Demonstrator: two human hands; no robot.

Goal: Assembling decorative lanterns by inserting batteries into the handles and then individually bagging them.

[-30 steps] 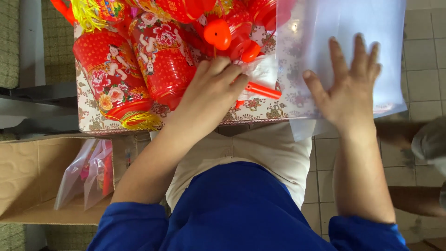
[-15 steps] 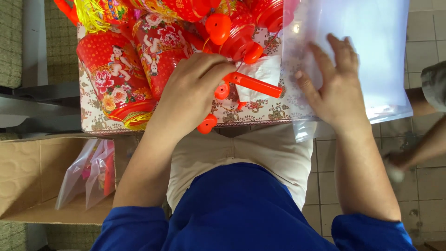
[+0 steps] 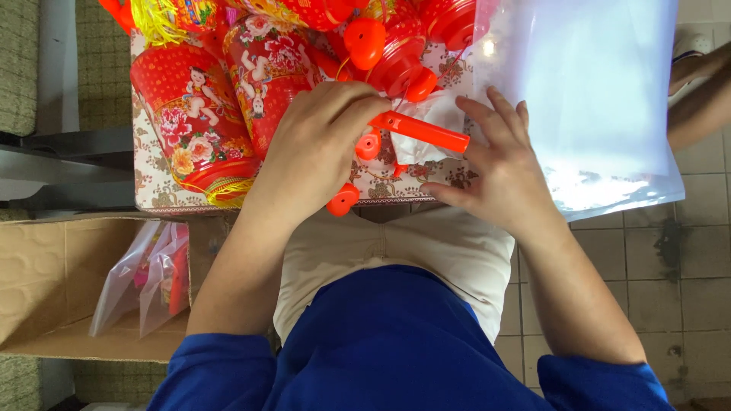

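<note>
- Cardboard first: an open brown cardboard box [image 3: 53, 281] lies at eight o'clock in the head view, with clear plastic packets [image 3: 145, 278] of red goods leaning inside its right wall.
- A floral-patterned rectangular box top [image 3: 156, 186] serves as the work surface at twelve o'clock, just beyond the person's knees.
- A stack of clear glossy plastic bags [image 3: 594, 99] lies at one to two o'clock, overhanging the work surface's right edge above the grey tiled floor [image 3: 685, 274].
- Red cylindrical paper lanterns with flower and child prints [image 3: 194, 114] lie crowded at eleven o'clock, yellow tassels at their ends.
- The left hand [image 3: 320, 152] is curled closed, fingers wrapped round the near end of a red-orange plastic lantern stick [image 3: 422, 132]; small round orange plastic caps [image 3: 343, 202] show below its wrist.
- The right hand [image 3: 506, 175] is half open, fingers spread and thumb out, resting on the surface and a piece of crumpled white plastic [image 3: 430, 129]; I cannot tell that it grips anything.
- The stick's long axis runs from ten o'clock to four o'clock, its free end pointing at the right hand's fingertips [image 3: 472, 110], just beside them. The left hand has the stick; the right is nearer its free tip.
- Another person's arm [image 3: 700, 106] shows at the right edge, well apart.
</note>
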